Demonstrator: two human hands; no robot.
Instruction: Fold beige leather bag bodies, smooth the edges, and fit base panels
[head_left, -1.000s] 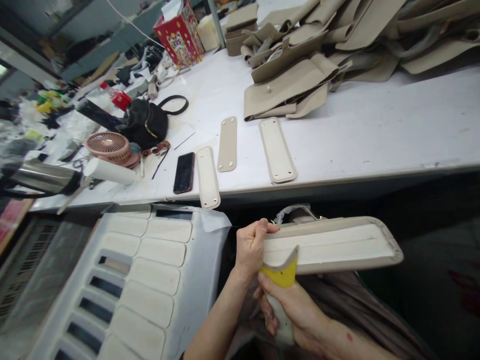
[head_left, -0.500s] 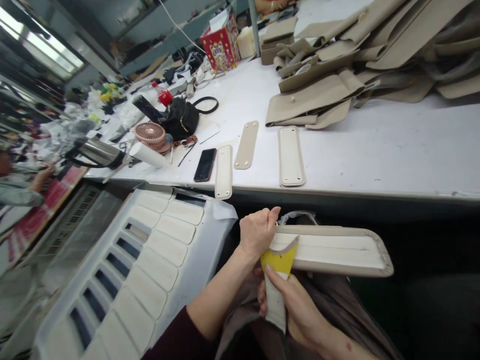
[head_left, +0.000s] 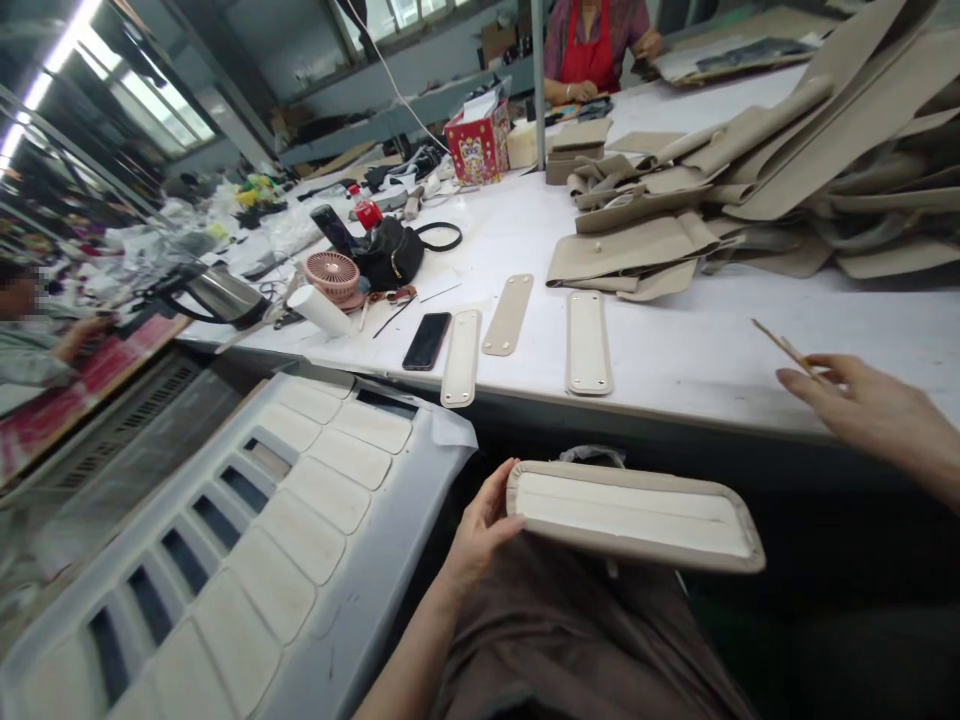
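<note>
My left hand (head_left: 484, 525) grips the left end of a long beige padded piece (head_left: 637, 512) with a white inner face, its thumb on the near edge. The piece lies over my lap, below the table's front edge. Off to the right, my right hand (head_left: 840, 395) pinches a thin brown stick (head_left: 784, 348) between thumb and fingers, over the white table (head_left: 697, 350). On the table lie a white-faced strip (head_left: 589, 343), a beige strip (head_left: 508, 315) and another pale strip (head_left: 460, 358), all with small metal fittings near their ends.
Stacked beige pieces (head_left: 637, 255) cover the back right. Left of the strips are a phone (head_left: 427, 341), pink fan (head_left: 332, 278), black bag (head_left: 394, 255) and kettle (head_left: 221, 295). A rack (head_left: 390, 540) of pale pieces stands at lower left. Two people sit farther off.
The yellow and white tool has left my right hand, which has moved right and now holds the stick. My left hand has opened from a fist to grip the piece's end. The view has tilted up.
</note>
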